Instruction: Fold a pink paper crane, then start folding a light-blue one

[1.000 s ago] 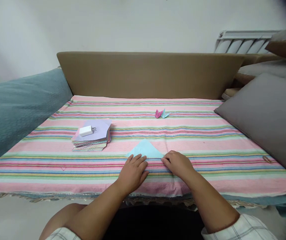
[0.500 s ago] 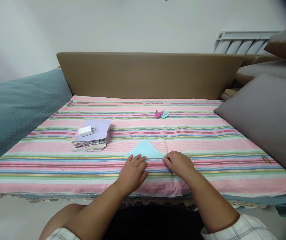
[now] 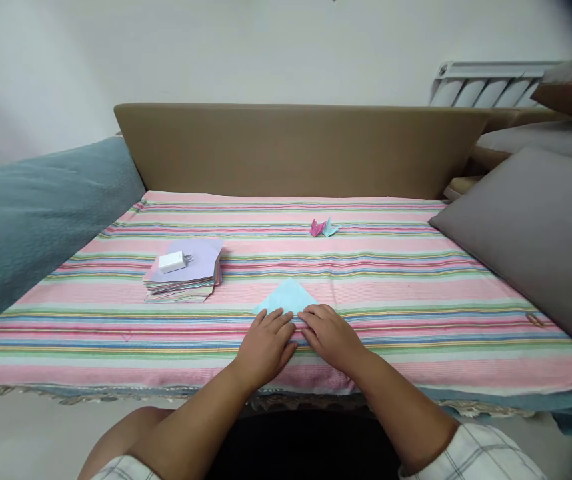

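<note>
A light blue sheet of paper [image 3: 289, 293], folded into a triangle, lies on the striped cloth with its point away from me. My left hand [image 3: 266, 343] rests flat on its near edge, left of the middle, fingers stretched out. Beside it, my right hand [image 3: 330, 335] presses on the same edge with its fingers extended, covering the triangle's right corner. The two hands nearly touch, and neither grips the paper.
To the left stands a stack of coloured paper [image 3: 201, 260] with a white charger plug [image 3: 172, 262] on top. Pink and blue folded paper pieces [image 3: 323, 228] lie farther back. A grey cushion [image 3: 531, 227] and a small brown ring-like object [image 3: 534, 320] are at the right.
My right hand has slid left from the triangle's right corner toward the middle of the near edge, its fingers going from a pinch to flat. My left hand stays put.
</note>
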Action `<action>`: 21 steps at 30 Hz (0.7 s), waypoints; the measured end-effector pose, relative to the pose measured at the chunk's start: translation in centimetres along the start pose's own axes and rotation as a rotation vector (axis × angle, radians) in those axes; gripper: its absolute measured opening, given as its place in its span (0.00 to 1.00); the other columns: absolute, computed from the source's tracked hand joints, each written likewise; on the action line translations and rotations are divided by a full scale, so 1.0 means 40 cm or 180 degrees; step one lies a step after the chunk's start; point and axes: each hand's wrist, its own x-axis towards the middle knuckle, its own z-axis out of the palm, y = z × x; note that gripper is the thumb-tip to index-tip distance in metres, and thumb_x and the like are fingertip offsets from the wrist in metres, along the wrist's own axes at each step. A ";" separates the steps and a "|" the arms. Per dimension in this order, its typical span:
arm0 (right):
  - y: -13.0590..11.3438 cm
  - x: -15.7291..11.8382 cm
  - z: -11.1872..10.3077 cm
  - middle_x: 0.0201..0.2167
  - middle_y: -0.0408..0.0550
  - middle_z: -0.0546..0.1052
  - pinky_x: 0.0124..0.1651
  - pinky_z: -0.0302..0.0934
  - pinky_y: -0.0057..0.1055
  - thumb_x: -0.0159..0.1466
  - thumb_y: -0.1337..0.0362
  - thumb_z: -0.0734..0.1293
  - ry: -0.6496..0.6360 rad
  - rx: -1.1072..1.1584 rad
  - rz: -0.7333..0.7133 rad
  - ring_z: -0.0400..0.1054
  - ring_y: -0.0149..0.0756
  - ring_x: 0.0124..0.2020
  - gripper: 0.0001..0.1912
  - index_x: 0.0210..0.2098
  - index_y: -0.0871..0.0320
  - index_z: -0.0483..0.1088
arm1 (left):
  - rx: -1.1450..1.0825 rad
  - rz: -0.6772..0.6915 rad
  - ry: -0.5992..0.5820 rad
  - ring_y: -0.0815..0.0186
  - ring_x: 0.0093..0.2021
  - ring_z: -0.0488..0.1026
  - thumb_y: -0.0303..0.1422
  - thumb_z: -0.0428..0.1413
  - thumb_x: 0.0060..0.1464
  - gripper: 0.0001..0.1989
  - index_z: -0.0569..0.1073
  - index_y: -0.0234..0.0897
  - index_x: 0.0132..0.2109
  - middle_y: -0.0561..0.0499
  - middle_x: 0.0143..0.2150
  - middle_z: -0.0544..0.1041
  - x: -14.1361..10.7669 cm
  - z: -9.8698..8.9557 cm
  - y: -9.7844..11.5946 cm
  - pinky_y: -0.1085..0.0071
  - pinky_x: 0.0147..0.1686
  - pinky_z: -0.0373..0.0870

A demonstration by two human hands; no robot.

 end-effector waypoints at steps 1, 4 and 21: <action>0.002 0.000 0.002 0.44 0.51 0.71 0.50 0.59 0.36 0.63 0.67 0.60 -0.0065 -0.0019 0.0028 0.62 0.39 0.46 0.15 0.49 0.59 0.68 | -0.0003 0.0006 0.0014 0.55 0.58 0.61 0.36 0.50 0.57 0.12 0.70 0.40 0.47 0.46 0.56 0.69 0.000 0.000 0.000 0.50 0.57 0.54; 0.006 0.000 0.003 0.44 0.51 0.70 0.49 0.60 0.36 0.63 0.66 0.60 -0.0154 -0.0048 0.0067 0.62 0.39 0.46 0.15 0.49 0.57 0.68 | -0.0008 0.0018 0.0026 0.55 0.58 0.62 0.36 0.50 0.57 0.12 0.70 0.40 0.47 0.46 0.56 0.69 0.000 0.001 -0.001 0.50 0.57 0.54; 0.004 0.004 -0.009 0.43 0.50 0.70 0.49 0.59 0.36 0.63 0.65 0.61 -0.0257 0.0044 0.0083 0.62 0.39 0.45 0.14 0.48 0.58 0.68 | 0.0109 0.0020 -0.0129 0.53 0.57 0.63 0.36 0.53 0.55 0.15 0.69 0.39 0.50 0.45 0.57 0.68 -0.010 -0.026 -0.013 0.52 0.55 0.59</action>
